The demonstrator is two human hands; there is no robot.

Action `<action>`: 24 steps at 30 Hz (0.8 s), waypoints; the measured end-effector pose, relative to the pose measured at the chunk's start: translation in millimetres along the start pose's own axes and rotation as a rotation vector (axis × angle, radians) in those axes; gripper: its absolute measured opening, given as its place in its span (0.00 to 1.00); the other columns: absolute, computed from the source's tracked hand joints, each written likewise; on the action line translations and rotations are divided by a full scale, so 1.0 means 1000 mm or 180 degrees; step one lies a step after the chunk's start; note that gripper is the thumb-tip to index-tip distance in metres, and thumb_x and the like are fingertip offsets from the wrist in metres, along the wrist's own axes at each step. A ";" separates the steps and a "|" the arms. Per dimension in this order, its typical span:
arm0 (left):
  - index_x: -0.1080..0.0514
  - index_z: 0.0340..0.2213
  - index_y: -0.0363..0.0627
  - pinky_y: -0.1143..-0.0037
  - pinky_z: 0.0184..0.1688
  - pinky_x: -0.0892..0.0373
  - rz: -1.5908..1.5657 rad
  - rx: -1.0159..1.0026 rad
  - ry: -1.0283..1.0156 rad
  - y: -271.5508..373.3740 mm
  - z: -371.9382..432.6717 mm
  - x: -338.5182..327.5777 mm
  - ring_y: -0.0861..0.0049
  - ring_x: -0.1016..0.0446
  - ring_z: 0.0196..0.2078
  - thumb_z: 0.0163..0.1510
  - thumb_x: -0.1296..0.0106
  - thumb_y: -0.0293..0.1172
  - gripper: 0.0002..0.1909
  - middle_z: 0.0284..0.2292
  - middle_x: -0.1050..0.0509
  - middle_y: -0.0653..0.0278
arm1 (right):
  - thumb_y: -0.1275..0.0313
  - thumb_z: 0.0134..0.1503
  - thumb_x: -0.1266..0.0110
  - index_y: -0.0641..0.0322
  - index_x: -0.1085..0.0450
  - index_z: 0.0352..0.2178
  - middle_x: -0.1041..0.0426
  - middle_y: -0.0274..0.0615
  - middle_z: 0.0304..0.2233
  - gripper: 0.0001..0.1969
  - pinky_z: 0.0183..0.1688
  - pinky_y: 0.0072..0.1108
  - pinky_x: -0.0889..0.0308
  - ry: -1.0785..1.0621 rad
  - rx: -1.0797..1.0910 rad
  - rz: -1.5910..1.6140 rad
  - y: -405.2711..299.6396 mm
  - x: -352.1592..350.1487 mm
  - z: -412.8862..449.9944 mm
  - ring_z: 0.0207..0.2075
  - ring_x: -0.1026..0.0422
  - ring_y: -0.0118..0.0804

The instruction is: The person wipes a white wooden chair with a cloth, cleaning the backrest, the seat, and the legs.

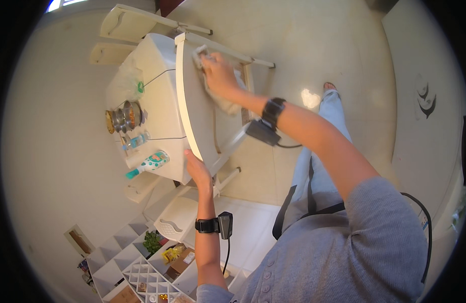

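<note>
In front of me stands a white chair (197, 110), its curved backrest towards the dining table. My right hand (219, 75) presses a crumpled pale cloth (229, 105) against the inner face of the backrest, near its far end. Part of the cloth hangs down towards the seat, which is mostly hidden behind my hand and the cloth. My left hand (199, 170) grips the near end of the backrest's top edge, thumb on the table side; its other fingers are largely hidden.
On the white table (163, 123) are a spray bottle (153, 161), a clear bottle (139, 140), stacked metal containers (127, 116) and a plastic bag (128, 81). More white chairs (128, 23) surround it. Shelving (119, 246) stands at lower left, a pale panel (422, 125) at right.
</note>
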State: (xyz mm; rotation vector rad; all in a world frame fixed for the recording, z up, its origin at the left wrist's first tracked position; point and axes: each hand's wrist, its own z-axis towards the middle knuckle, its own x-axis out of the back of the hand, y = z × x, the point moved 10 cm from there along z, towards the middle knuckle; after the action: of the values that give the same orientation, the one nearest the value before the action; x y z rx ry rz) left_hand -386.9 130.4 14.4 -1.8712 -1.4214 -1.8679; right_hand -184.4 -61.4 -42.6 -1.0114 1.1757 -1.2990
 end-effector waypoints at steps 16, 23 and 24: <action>0.34 0.38 0.35 0.79 0.35 0.38 0.0195 -0.1046 -0.0790 0.181 0.078 -0.061 0.79 0.35 0.30 0.55 0.66 0.49 0.26 0.26 0.31 0.60 | 0.77 0.45 0.54 0.60 0.36 0.41 0.38 0.49 0.36 0.17 0.39 0.34 0.42 0.0531 -0.0137 -0.0084 -0.029 0.020 0.015 0.38 0.38 0.50; 0.32 0.37 0.35 0.77 0.33 0.37 -0.0002 -0.0843 -0.0369 0.174 0.070 -0.052 0.77 0.32 0.30 0.56 0.67 0.47 0.25 0.28 0.28 0.57 | 0.74 0.46 0.53 0.61 0.36 0.40 0.37 0.48 0.33 0.17 0.37 0.34 0.41 -0.0345 0.0017 0.0491 -0.054 0.007 -0.028 0.36 0.37 0.50; 0.32 0.37 0.36 0.74 0.34 0.37 0.0253 -0.0948 -0.0346 0.179 0.069 -0.052 0.70 0.31 0.30 0.56 0.68 0.48 0.25 0.28 0.28 0.55 | 0.74 0.46 0.53 0.62 0.36 0.40 0.37 0.49 0.33 0.17 0.37 0.34 0.41 -0.0414 -0.0157 0.0503 -0.045 0.007 -0.016 0.36 0.37 0.51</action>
State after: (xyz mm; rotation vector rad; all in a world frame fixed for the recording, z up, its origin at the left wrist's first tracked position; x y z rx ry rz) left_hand -206.2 53.2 45.3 -2.1577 -1.1271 -2.0618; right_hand -207.9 -69.4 -1.4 -1.0022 1.1681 -1.0693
